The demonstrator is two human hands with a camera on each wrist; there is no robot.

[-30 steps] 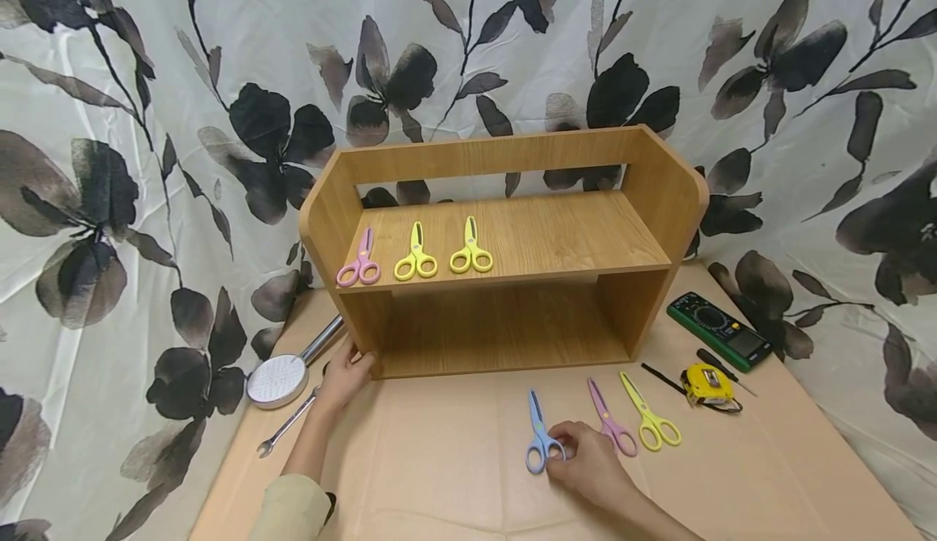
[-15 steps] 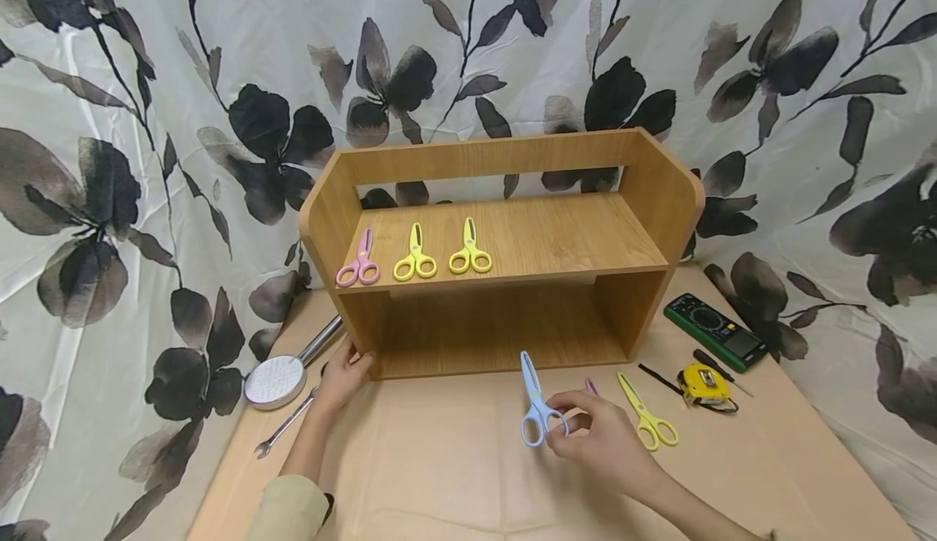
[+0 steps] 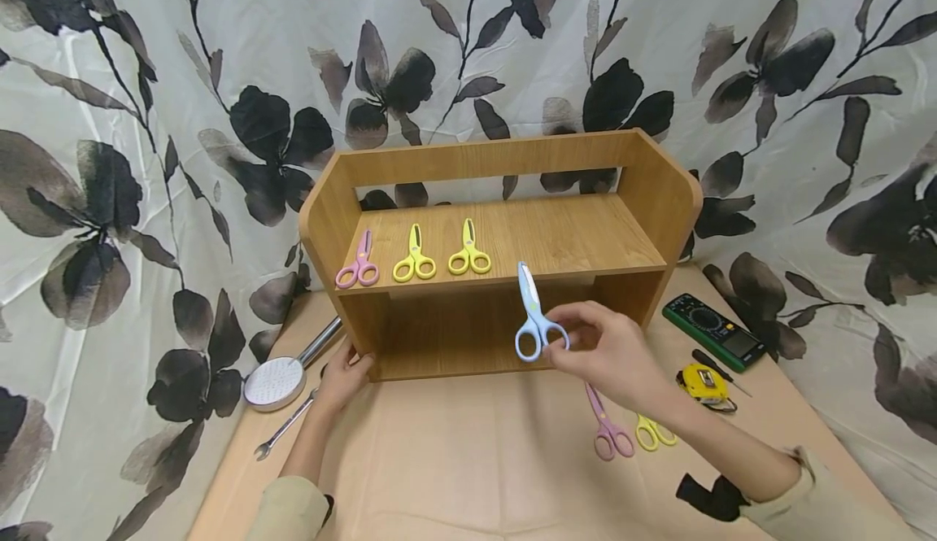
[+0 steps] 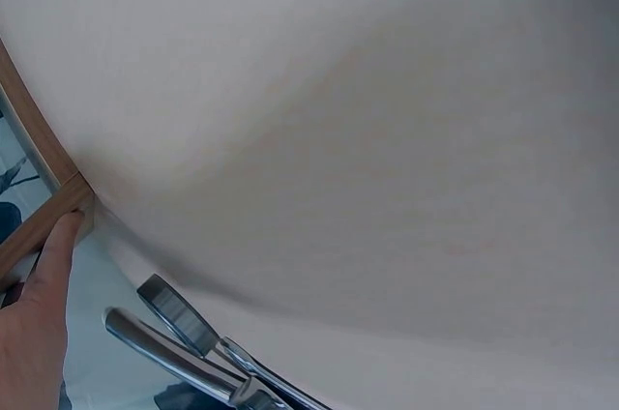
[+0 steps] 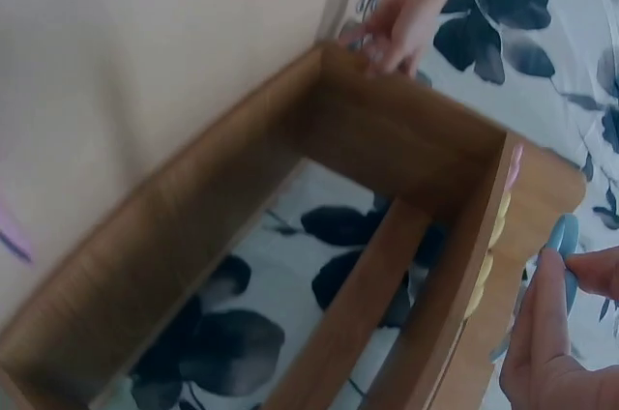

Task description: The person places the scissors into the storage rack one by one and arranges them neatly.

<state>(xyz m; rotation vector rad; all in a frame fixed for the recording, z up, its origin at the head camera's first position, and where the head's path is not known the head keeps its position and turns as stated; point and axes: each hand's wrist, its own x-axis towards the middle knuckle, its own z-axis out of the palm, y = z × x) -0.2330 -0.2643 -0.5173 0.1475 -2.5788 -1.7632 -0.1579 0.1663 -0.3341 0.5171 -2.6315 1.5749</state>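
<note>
In the head view my right hand pinches the handle ring of blue scissors, held blades up in front of the two-level wooden shelf. The right wrist view shows the finger and thumb on the blue handle. My left hand grips the shelf's lower left corner; its farther fingers are partly hidden. On the upper board, pink scissors, yellow scissors and a second yellow pair lie in a row at the left. Another pink pair and a partly hidden yellow pair lie on the table.
Left of the shelf lie a shower head and a wrench. To the right are a green multimeter, a yellow tape measure and a screwdriver. A floral curtain hangs behind.
My right hand has lifted the blue scissors off the table and carried them up and forward to the shelf's front. The left hand stays at the corner.
</note>
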